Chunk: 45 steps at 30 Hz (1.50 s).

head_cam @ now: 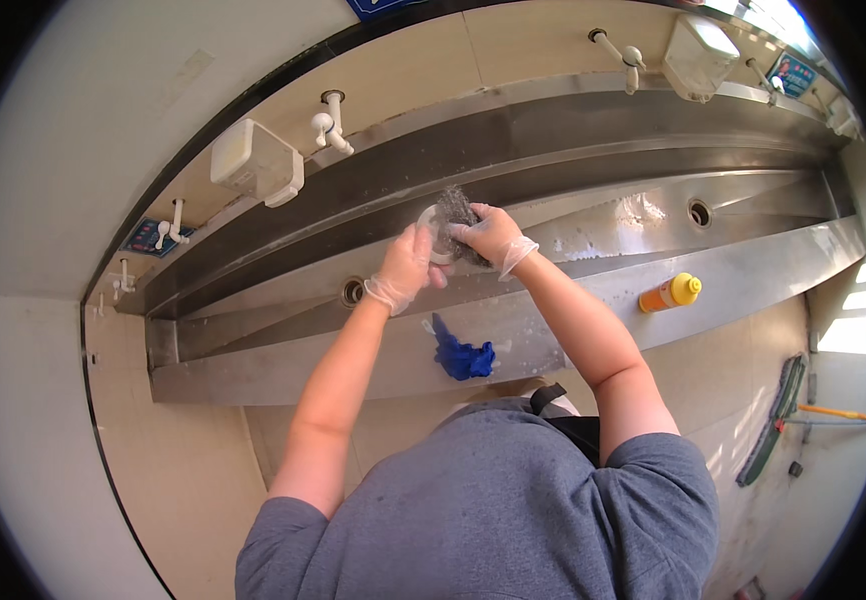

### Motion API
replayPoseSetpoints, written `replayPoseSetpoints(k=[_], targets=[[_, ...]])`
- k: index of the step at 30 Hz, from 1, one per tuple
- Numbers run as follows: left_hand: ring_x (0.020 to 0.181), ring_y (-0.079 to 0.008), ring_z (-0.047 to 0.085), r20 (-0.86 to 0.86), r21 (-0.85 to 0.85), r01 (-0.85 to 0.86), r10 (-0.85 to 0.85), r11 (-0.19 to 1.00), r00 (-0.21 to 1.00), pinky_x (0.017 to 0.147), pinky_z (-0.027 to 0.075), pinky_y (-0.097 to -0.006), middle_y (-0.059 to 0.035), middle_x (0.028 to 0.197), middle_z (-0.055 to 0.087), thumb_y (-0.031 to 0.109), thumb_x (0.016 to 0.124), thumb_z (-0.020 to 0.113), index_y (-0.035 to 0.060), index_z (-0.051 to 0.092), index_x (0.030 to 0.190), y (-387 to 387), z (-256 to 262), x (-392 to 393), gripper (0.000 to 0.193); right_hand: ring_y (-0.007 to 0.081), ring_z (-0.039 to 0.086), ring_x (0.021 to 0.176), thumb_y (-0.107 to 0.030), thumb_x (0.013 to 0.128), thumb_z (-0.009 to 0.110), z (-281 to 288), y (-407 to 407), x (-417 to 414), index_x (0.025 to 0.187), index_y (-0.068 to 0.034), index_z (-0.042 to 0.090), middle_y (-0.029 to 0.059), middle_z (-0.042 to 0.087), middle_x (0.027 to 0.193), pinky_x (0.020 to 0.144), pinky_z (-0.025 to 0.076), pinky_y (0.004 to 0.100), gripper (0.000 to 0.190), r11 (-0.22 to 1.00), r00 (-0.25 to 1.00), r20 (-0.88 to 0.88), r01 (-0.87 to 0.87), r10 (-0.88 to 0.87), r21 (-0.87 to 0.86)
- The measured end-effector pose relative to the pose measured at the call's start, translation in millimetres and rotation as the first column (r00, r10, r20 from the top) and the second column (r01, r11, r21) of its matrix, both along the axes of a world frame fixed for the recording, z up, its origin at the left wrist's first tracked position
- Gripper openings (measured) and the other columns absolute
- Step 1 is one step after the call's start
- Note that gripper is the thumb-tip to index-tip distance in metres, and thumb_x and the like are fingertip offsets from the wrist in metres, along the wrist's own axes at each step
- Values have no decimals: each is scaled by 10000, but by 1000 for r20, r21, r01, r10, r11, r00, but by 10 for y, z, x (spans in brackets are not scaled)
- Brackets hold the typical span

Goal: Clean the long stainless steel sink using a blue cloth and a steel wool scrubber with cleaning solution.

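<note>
Both hands wear clear disposable gloves and meet over the middle of a long stainless steel trough sink (605, 225). My left hand (407, 262) grips a round, pale, dish-like piece (427, 219) by its side; what it is exactly cannot be made out. My right hand (491, 234) holds a dark steel wool scrubber (454, 201) against that piece, partly covering it. On the sink's front ledge below them lies a crumpled blue cloth or glove (464, 355). An orange bottle with a yellow cap (667, 293) lies on the same ledge, to the right of my right forearm.
White taps (330, 129) and boxy white dispensers (256, 161) line the tiled back wall. The trough has a left drain (352, 291) and a right drain (699, 213). A green broom or mop head (774, 420) with an orange handle leans at the right.
</note>
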<state>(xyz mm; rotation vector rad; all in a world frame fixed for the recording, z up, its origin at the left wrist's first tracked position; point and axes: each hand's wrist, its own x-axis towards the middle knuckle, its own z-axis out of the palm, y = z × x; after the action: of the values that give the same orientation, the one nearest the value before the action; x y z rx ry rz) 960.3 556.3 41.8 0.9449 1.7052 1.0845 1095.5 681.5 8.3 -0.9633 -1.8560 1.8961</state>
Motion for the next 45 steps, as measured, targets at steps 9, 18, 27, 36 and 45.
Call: replayPoseSetpoints(k=[9,18,27,36,45], targets=[[558,-144,622,-66,-196,170,-186,966,980,562,494,-272,-110,827,648,352,1017,360,-23,499,1145,5,281,-106,419,182,668,786,-295,774,727,-3,81,-25,1056,28,666,130,703,880,728,517,300,433,984,984,97,-160,153,76],[488,-99,566,15,-100,68,-67,993,998,411,384,-207,-110,715,649,424,1027,308,15,504,1080,-10,59,-156,456,206,658,879,-315,822,692,-139,-2,-175,1135,28,627,150,687,947,803,503,296,469,983,996,36,74,-81,168],[498,-157,616,-87,-2,-173,173,985,981,459,454,-257,-123,699,655,397,1015,359,-11,517,1094,22,118,-247,445,165,614,969,-242,891,660,-545,-111,-63,1192,25,579,104,656,1089,856,485,310,410,931,857,-394,365,-331,13],[484,-134,592,-137,-35,-390,382,920,914,451,458,-258,-107,695,662,332,1014,350,-4,559,1016,132,-180,-400,396,331,632,930,-245,835,693,-81,-214,-152,1098,-38,632,172,663,998,815,490,376,341,808,932,-260,350,-252,473],[538,-119,592,51,147,-266,261,953,964,442,440,-226,-116,780,670,382,1028,336,3,502,1084,55,-68,-255,418,178,640,929,-244,894,660,-390,-53,-79,1163,43,578,113,682,1041,836,495,322,401,898,847,-327,440,-419,-13]])
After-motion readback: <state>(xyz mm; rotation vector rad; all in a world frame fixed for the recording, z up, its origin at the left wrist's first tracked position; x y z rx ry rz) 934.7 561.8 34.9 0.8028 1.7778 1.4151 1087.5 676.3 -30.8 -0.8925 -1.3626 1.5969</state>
